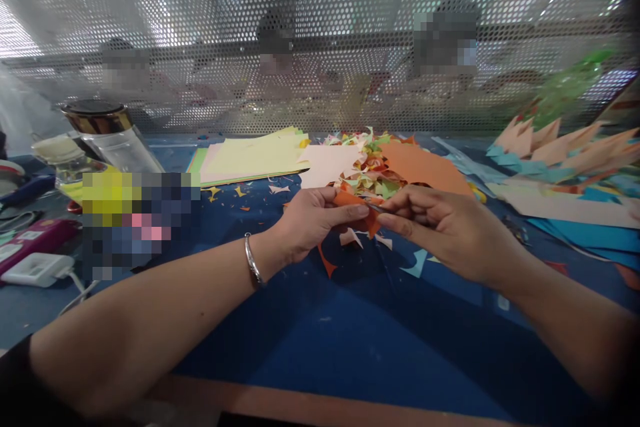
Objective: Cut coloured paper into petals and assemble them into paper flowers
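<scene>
Between my hands is a folded piece of orange paper (373, 221), held just above the blue tabletop. My left hand (313, 217) is closed on it, thumb pressed along the top; a silver bangle circles that wrist. My right hand (440, 223) is closed in a pinch at the paper's right side. A thin, dark metal-looking tool (374, 205) shows at those fingertips, mostly hidden, so its kind is unclear. Beneath and around them lie an orange offcut (328, 261), a pale blue scrap (416, 263) and a pale pink scrap (351, 239).
Behind my hands sit a heap of paper scraps (377, 163), orange sheets (425, 167) and a yellow-topped paper stack (255, 157). Bottles (120, 137) and a white charger (37, 270) stand left. Folded peach paper points (565, 143) lie right. A perforated screen (325, 93) closes the back; people show beyond.
</scene>
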`<move>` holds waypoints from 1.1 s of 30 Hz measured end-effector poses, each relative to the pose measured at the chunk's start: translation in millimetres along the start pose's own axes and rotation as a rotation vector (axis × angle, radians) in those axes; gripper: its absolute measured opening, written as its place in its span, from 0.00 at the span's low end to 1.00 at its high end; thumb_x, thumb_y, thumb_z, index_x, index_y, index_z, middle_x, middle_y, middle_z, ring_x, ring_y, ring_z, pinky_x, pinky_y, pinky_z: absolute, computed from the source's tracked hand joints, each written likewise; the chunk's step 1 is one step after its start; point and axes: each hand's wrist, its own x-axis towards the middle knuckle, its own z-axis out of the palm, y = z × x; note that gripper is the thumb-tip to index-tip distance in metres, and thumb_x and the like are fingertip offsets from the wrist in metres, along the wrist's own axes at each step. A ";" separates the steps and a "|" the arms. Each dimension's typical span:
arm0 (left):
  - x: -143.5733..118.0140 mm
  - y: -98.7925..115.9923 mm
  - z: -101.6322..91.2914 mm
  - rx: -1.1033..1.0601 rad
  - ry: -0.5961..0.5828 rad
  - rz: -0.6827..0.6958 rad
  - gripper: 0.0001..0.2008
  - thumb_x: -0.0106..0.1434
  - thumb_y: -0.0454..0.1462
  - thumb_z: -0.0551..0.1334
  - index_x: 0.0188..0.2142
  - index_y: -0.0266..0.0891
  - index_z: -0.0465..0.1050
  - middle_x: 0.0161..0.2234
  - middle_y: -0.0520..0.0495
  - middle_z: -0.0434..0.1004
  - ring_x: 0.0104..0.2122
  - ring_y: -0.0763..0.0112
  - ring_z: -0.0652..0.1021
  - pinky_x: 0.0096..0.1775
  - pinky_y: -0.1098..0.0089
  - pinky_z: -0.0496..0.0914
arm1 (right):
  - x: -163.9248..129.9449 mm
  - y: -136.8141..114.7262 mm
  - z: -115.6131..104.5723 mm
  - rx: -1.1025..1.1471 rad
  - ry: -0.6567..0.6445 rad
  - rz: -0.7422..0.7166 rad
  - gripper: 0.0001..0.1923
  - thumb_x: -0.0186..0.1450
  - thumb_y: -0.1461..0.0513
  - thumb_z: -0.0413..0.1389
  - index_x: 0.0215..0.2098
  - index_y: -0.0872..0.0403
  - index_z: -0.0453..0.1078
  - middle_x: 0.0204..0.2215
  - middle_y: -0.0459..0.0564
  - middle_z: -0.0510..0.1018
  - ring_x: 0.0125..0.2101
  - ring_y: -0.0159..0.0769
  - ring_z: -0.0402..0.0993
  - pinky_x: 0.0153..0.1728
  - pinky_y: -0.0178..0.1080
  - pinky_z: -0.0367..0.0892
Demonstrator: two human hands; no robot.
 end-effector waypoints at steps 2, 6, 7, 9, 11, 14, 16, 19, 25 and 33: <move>0.0 -0.4 -0.7 0.000 -0.001 0.003 0.08 0.55 0.35 0.77 0.30 0.33 0.81 0.28 0.46 0.83 0.27 0.75 0.79 0.29 0.74 0.69 | 0.3 -1.5 -0.3 0.001 -0.001 -0.008 0.23 0.66 0.40 0.61 0.36 0.49 0.76 0.26 0.48 0.80 0.25 0.35 0.75 0.27 0.38 0.71; 0.9 -2.9 -2.9 0.021 -0.034 0.030 0.11 0.54 0.37 0.77 0.31 0.32 0.81 0.28 0.45 0.83 0.26 0.76 0.79 0.31 0.73 0.71 | 1.2 -3.7 -0.6 -0.006 -0.021 -0.012 0.25 0.65 0.38 0.61 0.36 0.51 0.76 0.26 0.49 0.80 0.25 0.35 0.75 0.26 0.37 0.71; 1.3 -3.8 -3.4 0.025 -0.043 0.038 0.12 0.54 0.37 0.78 0.31 0.32 0.81 0.28 0.45 0.83 0.26 0.76 0.79 0.31 0.73 0.71 | 1.4 -3.7 -0.5 -0.004 -0.025 -0.012 0.25 0.64 0.38 0.61 0.36 0.51 0.76 0.26 0.49 0.80 0.25 0.35 0.76 0.26 0.37 0.71; 2.0 -5.5 -4.1 0.030 -0.058 0.043 0.13 0.53 0.38 0.78 0.31 0.31 0.80 0.28 0.45 0.83 0.26 0.75 0.79 0.32 0.73 0.71 | 1.4 -2.9 -0.1 0.001 -0.029 -0.010 0.25 0.65 0.39 0.61 0.36 0.51 0.76 0.27 0.50 0.81 0.26 0.35 0.76 0.27 0.37 0.71; 2.5 -6.6 -4.3 0.035 -0.060 0.039 0.12 0.54 0.37 0.78 0.31 0.32 0.80 0.28 0.45 0.83 0.26 0.75 0.79 0.32 0.73 0.71 | 1.2 -1.4 0.3 0.000 -0.027 -0.008 0.24 0.65 0.40 0.61 0.37 0.52 0.76 0.27 0.50 0.81 0.26 0.35 0.76 0.27 0.37 0.71; 2.4 -6.9 -3.7 0.044 -0.054 0.029 0.09 0.57 0.35 0.76 0.31 0.32 0.80 0.28 0.46 0.83 0.26 0.76 0.79 0.32 0.73 0.70 | 1.2 0.4 0.3 -0.016 -0.023 -0.022 0.23 0.66 0.41 0.60 0.37 0.51 0.76 0.26 0.49 0.79 0.25 0.34 0.74 0.25 0.37 0.69; 2.3 -6.5 -3.0 0.046 -0.046 0.022 0.08 0.58 0.35 0.75 0.30 0.32 0.80 0.28 0.46 0.83 0.26 0.76 0.80 0.32 0.73 0.70 | 1.4 0.7 -0.1 -0.027 -0.021 -0.034 0.22 0.66 0.41 0.60 0.36 0.51 0.76 0.26 0.48 0.79 0.24 0.34 0.74 0.25 0.37 0.69; 2.2 -5.7 -2.1 0.048 -0.034 0.012 0.07 0.59 0.33 0.74 0.31 0.32 0.80 0.28 0.46 0.83 0.26 0.76 0.80 0.33 0.73 0.71 | 1.7 -0.2 -0.7 -0.026 -0.020 -0.042 0.21 0.67 0.42 0.60 0.36 0.51 0.76 0.25 0.48 0.79 0.24 0.34 0.73 0.25 0.37 0.69; 0.0 -2.1 -0.2 0.040 -0.022 -0.009 0.07 0.59 0.33 0.74 0.31 0.33 0.78 0.27 0.47 0.83 0.25 0.75 0.80 0.31 0.73 0.71 | 1.3 -3.1 -0.9 -0.037 -0.023 -0.030 0.22 0.67 0.42 0.60 0.36 0.51 0.75 0.26 0.48 0.79 0.24 0.33 0.73 0.25 0.37 0.69; -1.0 3.1 1.3 0.019 0.049 -0.025 0.07 0.59 0.33 0.75 0.30 0.33 0.79 0.29 0.46 0.83 0.30 0.73 0.82 0.32 0.74 0.71 | 1.3 -1.9 -1.6 -0.028 -0.017 -0.004 0.24 0.66 0.40 0.60 0.36 0.51 0.75 0.25 0.49 0.78 0.24 0.33 0.72 0.25 0.37 0.68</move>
